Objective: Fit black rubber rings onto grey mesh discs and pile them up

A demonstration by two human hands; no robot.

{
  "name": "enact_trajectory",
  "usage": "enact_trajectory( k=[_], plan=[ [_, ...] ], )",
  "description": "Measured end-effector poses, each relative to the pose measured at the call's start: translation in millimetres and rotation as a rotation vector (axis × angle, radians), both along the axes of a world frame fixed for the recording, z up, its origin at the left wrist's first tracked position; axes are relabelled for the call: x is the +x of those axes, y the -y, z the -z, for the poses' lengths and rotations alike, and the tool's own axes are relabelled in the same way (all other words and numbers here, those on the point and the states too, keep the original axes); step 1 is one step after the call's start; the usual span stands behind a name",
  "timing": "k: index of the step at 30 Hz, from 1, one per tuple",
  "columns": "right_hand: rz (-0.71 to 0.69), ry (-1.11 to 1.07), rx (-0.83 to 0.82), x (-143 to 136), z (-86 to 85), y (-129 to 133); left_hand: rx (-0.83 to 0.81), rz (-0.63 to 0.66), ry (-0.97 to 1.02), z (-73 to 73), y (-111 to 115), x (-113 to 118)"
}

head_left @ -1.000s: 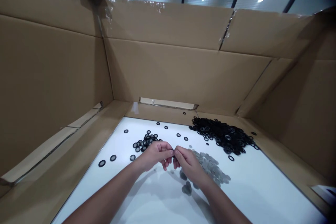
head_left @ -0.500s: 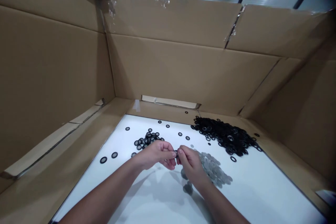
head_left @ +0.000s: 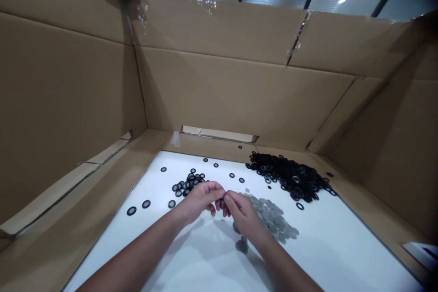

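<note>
My left hand and my right hand meet above the white board, fingertips pinched together on a small black ring. Most of the ring is hidden by the fingers. Beyond my left hand lies a pile of black rings with grey mesh centres. Grey mesh discs are heaped beside and partly behind my right hand, with a few more discs below the wrist. Farther right is a large heap of plain black rings.
Tall cardboard walls enclose the board at the back and both sides. Single rings with grey centres lie scattered at the left and back. One loose black ring sits in front of the large heap. A white item is at the right edge.
My hands have drawn closer together, and the ring between them is now more covered by the fingers. The whole view has shifted slightly.
</note>
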State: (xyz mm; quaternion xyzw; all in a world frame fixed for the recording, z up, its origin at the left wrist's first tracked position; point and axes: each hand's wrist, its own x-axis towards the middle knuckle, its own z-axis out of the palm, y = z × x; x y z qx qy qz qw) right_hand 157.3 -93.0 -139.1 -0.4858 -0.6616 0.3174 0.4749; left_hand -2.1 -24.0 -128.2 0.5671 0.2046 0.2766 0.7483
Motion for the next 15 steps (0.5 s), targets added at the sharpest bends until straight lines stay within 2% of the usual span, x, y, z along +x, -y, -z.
enact_trajectory(
  k=[3,7,11,15],
  plan=[
    [-0.023,0.001,-0.045,4.3,-0.7,-0.5,0.054,0.034,-0.05,1.8,-2.9,-2.4],
    [-0.006,-0.014,-0.101,5.4,-0.2,0.2,0.016,0.017,-0.049,3.4,-5.8,-3.8],
    [0.052,-0.009,-0.079,4.8,-2.0,1.3,-0.001,0.042,-0.021,1.7,-6.3,-4.5],
    [0.093,0.087,-0.035,6.2,-2.8,1.1,0.036,0.043,-0.078,-2.4,-4.7,-5.4]
  ],
)
